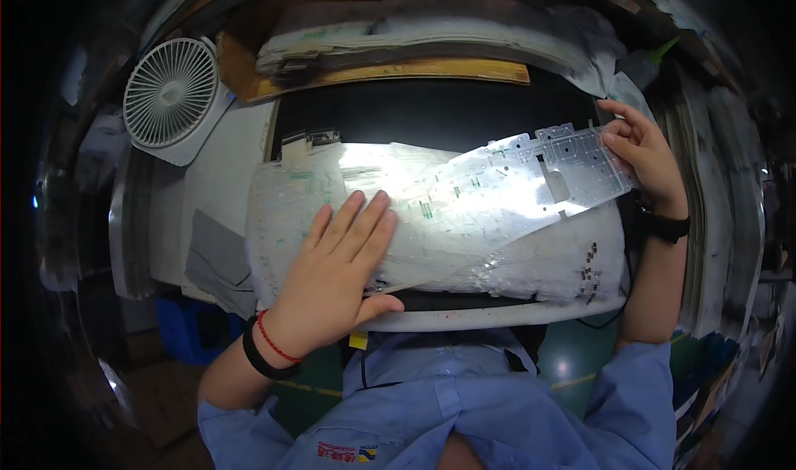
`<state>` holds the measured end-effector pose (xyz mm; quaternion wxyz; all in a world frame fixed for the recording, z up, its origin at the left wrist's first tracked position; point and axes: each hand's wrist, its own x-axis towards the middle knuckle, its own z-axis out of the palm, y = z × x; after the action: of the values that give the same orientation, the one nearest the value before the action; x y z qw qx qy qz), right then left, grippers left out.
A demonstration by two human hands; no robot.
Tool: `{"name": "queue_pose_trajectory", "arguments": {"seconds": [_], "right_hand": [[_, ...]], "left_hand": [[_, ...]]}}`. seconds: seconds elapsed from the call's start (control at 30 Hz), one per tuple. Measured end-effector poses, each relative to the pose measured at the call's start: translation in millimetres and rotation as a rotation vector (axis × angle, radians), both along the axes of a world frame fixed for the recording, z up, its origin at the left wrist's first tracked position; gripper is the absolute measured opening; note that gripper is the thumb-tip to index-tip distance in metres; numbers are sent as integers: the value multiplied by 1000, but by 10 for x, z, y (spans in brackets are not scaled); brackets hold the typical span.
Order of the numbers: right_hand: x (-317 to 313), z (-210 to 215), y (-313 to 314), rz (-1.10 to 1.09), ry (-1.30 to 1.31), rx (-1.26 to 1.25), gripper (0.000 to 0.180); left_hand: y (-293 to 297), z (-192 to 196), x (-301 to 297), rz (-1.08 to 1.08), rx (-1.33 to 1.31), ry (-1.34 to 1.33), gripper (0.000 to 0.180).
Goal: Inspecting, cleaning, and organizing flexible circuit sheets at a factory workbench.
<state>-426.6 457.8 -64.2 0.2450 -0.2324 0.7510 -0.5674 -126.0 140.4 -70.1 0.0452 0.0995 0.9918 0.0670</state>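
Note:
A thick stack of clear plastic film sheets (pixel 286 221) with small green marks lies across the work surface before me. My left hand (pixel 336 250) rests flat on its left part, fingers stretched out and thumb spread toward the near edge. At the right end, my right hand (pixel 651 159) pinches the corner of one translucent film sheet (pixel 518 167) between thumb and finger. That sheet has small holes, notched edges and a larger cut-out near its right end. It is turned at an angle, its right end lifted above the stack, while its left part lies on the pile.
A white fan (pixel 172 97) stands at the far left. Behind the dark work surface (pixel 431 113) lie more stacked sheets (pixel 431 43) and a yellow wooden strip (pixel 414 72). Grey cloth (pixel 217 254) lies to the left, above a blue bin (pixel 186 329). Upright stacks (pixel 705 188) border the right side.

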Motion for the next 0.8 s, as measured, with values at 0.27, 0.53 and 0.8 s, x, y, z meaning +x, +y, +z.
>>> {"name": "queue_pose_trajectory", "arguments": {"seconds": [0.27,0.53,0.8], "right_hand": [[-24,-26,-48,9,11,9,47],[-115,-93,3,3,88,51,44],[131,274,-120,-231,306,-37,26]], "left_hand": [[-334,37,487,358,-75,-39,99],[-450,76,1019,745,170,491,30],[-173,-313,1341,762,1237,186,26]]}}
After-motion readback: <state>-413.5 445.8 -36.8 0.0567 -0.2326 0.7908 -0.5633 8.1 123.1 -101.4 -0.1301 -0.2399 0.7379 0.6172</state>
